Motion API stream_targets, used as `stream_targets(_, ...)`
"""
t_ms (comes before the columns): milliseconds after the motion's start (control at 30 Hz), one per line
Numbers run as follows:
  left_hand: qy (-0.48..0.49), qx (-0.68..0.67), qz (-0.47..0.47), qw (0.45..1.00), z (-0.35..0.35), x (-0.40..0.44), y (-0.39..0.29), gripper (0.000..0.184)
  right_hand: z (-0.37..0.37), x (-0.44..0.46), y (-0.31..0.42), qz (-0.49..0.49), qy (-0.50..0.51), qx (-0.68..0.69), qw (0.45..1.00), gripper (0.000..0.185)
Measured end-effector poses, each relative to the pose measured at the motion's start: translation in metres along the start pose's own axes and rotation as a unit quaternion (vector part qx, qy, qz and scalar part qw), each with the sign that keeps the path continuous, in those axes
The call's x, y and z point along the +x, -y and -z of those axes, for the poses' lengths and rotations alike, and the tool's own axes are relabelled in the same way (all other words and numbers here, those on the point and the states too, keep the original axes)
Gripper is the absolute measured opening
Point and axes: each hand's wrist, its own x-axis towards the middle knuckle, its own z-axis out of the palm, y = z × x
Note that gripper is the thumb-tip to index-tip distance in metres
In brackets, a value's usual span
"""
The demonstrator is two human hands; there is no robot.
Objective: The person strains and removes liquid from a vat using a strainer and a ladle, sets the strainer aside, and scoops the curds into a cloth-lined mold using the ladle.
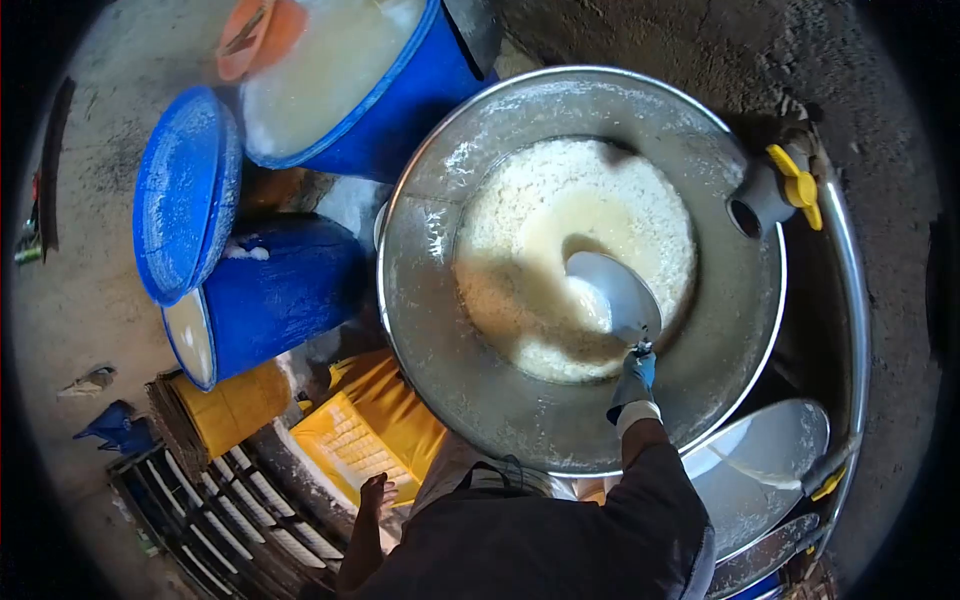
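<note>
A wide steel vat [430, 320] fills the middle of the view, holding a white, lumpy, curd-like mass [560, 170] with cloudy liquid at its centre. My right hand [634, 384], in a blue glove, is closed round the near end of a large metal scoop [632, 290]. The scoop's bowl tilts into the liquid, and its far edge is partly lost in splash and shadow. My left hand [377, 494] is bare and holds nothing, its fingers apart, low beside a yellow crate [350, 445].
Blue barrels [290, 300] with pale contents stand left of the vat; a blue lid [180, 195] leans there. An orange scoop [262, 35] rests on the upper barrel. A yellow-handled valve [795, 188] sits at the vat's right rim. Another steel vessel [765, 470] is lower right.
</note>
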Motion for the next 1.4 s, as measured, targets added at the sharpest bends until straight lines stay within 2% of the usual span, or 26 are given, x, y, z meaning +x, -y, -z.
stream_targets(67, -0.003, 0.011, -0.019, 1.000, -0.008, -0.009, -0.019, 0.047, -0.021, 0.008, -0.008, -0.011, 0.047, -0.009, 0.999, 0.043)
stream_targets(133, -0.008, 0.011, -0.018, 1.000, -0.015, -0.018, -0.033, 0.047, -0.050, 0.026, -0.032, 0.028, 0.181, -0.198, 0.963, 0.038)
stream_targets(233, -0.007, 0.008, -0.024, 1.000, -0.026, -0.021, -0.038, 0.048, -0.058, 0.026, -0.040, -0.046, 0.343, -0.198, 0.917, 0.030)
stream_targets(300, 0.026, -0.012, -0.063, 0.998, -0.027, -0.022, -0.033, 0.047, -0.046, 0.021, -0.034, -0.099, 0.421, -0.169, 0.886, 0.027)
stream_targets(400, 0.030, -0.023, -0.055, 0.998, -0.032, -0.021, -0.027, 0.039, -0.027, 0.009, -0.028, -0.163, 0.502, -0.115, 0.842, 0.024)
stream_targets(467, 0.049, -0.051, -0.071, 0.995, -0.033, -0.003, -0.011, 0.041, -0.011, -0.002, -0.018, -0.186, 0.529, -0.087, 0.824, 0.021)
stream_targets(533, 0.066, -0.082, -0.074, 0.992, -0.037, 0.012, 0.005, 0.044, 0.007, -0.021, -0.005, -0.185, 0.540, -0.072, 0.818, 0.019)
stream_targets(600, 0.168, -0.188, -0.122, 0.960, -0.033, 0.034, 0.029, 0.043, 0.023, -0.047, 0.016, -0.173, 0.540, -0.068, 0.821, 0.018)
stream_targets(733, 0.157, -0.230, -0.182, 0.943, -0.048, 0.059, 0.063, 0.043, 0.071, -0.111, 0.065, -0.140, 0.513, -0.082, 0.843, 0.017)
stream_targets(767, 0.167, -0.280, -0.185, 0.927, -0.050, 0.058, 0.067, 0.036, 0.085, -0.133, 0.080, -0.144, 0.504, -0.077, 0.848, 0.018)
stream_targets(800, 0.139, -0.278, -0.171, 0.935, -0.057, 0.070, 0.076, 0.034, 0.098, -0.150, 0.092, -0.126, 0.492, -0.099, 0.856, 0.018)
stream_targets(867, 0.151, -0.331, -0.166, 0.916, -0.066, 0.100, 0.104, 0.037, 0.124, -0.184, 0.113, -0.086, 0.450, -0.100, 0.883, 0.020)
stream_targets(1000, 0.142, -0.425, -0.162, 0.879, -0.080, 0.131, 0.154, 0.040, 0.171, -0.282, 0.168, -0.058, 0.406, -0.143, 0.901, 0.019)
stream_targets(1067, 0.113, -0.438, -0.104, 0.886, -0.082, 0.141, 0.170, 0.038, 0.180, -0.327, 0.183, -0.016, 0.377, -0.201, 0.904, 0.019)
stream_targets(1133, 0.125, -0.506, -0.087, 0.849, -0.082, 0.155, 0.198, 0.032, 0.175, -0.369, 0.193, -0.014, 0.392, -0.202, 0.897, 0.020)
stream_targets(1167, 0.133, -0.531, -0.089, 0.832, -0.086, 0.166, 0.216, 0.031, 0.171, -0.377, 0.195, -0.010, 0.402, -0.246, 0.882, 0.020)
stream_targets(1233, 0.121, -0.580, -0.100, 0.799, -0.092, 0.191, 0.254, 0.029, 0.151, -0.434, 0.197, 0.048, 0.373, -0.291, 0.880, 0.019)
stream_targets(1300, 0.095, -0.598, -0.061, 0.793, -0.088, 0.211, 0.281, 0.028, 0.119, -0.465, 0.193, 0.051, 0.356, -0.387, 0.849, 0.019)
stream_targets(1333, 0.045, -0.540, -0.080, 0.836, -0.090, 0.229, 0.298, 0.031, 0.094, -0.480, 0.184, 0.083, 0.383, -0.360, 0.846, 0.020)
stream_targets(1367, -0.044, -0.488, -0.190, 0.850, -0.111, 0.264, 0.323, 0.037, 0.070, -0.504, 0.180, 0.024, 0.416, -0.372, 0.830, 0.020)
stream_targets(1400, -0.116, -0.296, -0.138, 0.938, -0.093, 0.266, 0.328, 0.039, 0.048, -0.530, 0.174, -0.039, 0.438, -0.381, 0.813, 0.021)
